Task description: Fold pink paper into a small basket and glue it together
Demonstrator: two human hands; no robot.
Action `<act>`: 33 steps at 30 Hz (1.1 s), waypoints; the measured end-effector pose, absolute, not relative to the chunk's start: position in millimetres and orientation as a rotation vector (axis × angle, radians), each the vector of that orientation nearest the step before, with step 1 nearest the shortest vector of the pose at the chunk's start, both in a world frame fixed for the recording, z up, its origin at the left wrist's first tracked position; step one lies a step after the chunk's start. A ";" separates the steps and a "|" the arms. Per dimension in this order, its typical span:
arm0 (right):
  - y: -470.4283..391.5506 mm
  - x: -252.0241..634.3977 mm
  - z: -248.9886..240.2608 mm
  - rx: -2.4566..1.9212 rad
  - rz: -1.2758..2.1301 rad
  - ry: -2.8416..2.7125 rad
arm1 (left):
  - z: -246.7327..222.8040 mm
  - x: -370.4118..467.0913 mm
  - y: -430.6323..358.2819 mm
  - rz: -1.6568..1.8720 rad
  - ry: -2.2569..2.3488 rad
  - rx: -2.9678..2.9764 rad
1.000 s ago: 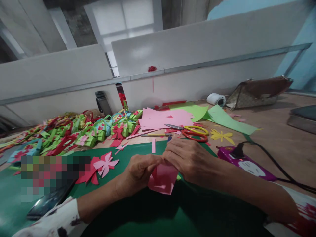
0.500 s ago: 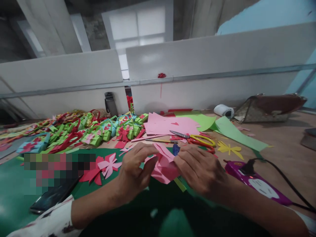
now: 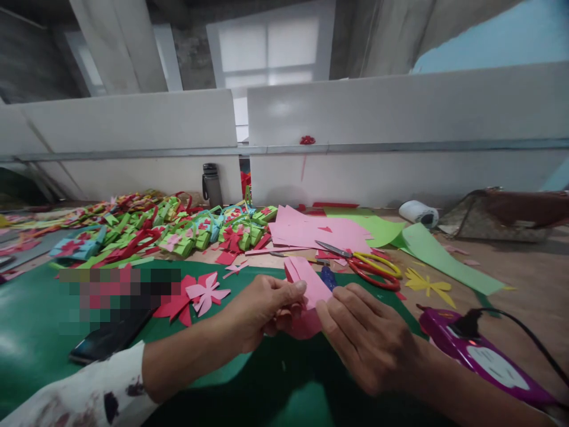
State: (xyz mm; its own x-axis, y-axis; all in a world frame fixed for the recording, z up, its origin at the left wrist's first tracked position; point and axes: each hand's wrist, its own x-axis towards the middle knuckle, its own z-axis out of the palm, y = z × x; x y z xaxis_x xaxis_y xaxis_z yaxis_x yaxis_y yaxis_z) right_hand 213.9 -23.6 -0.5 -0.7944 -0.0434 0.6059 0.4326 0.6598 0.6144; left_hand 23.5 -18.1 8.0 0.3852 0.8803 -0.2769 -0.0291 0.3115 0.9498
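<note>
A folded piece of pink paper (image 3: 313, 287) is held between my two hands over the green mat (image 3: 186, 379). My left hand (image 3: 271, 308) pinches its left side, thumb on top and fingers curled beneath. My right hand (image 3: 364, 332) grips its right edge with bent fingers. Just beyond my right fingertips a dark blue object (image 3: 328, 277) shows in part; whether that hand touches it I cannot tell. Pink and red paper flowers (image 3: 207, 292) lie left of my left hand. Scissors with yellow and red handles (image 3: 373, 267) lie open past my right hand.
Small green and blue paper bags (image 3: 178, 234) are heaped at the back left, near a grey bottle (image 3: 212, 185). Pink sheets (image 3: 302, 228) lie behind the hands. A purple power strip (image 3: 484, 356) with a black cable is at right, a phone (image 3: 115, 332) at left.
The pink paper now stands more upright, its folded panel facing me. My left thumb has moved onto its front. The whole view has shifted, with things appearing further right.
</note>
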 end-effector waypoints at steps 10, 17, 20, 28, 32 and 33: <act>-26.8 209.7 -1.3 -0.240 -1.061 -2.232 | 1.7 34.1 -28.6 0.989 1.058 1.110; -29.3 205.5 1.6 -0.593 -0.321 -2.029 | -1.5 32.3 -20.8 1.244 1.039 1.216; -29.1 200.8 3.0 -0.924 0.346 -1.832 | 0.7 34.2 -21.9 1.278 1.074 1.257; -24.4 191.8 4.1 -1.023 1.110 -1.414 | 0.1 44.7 -23.1 1.339 1.063 1.412; -24.8 192.3 1.5 -0.983 1.193 -1.322 | -6.0 49.7 -19.2 1.408 0.896 1.417; -24.3 192.4 -0.2 -0.973 1.218 -1.305 | -7.7 51.0 -18.5 1.412 0.878 1.423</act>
State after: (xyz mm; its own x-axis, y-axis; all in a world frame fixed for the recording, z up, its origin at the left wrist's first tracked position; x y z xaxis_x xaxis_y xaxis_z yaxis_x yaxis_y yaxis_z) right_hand 192.4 -24.3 -0.2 -0.1151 0.9804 0.1598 -0.0916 0.1497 -0.9845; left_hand 51.0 -18.5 -7.7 0.0884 0.9379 0.3354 -0.1138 -0.3250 0.9389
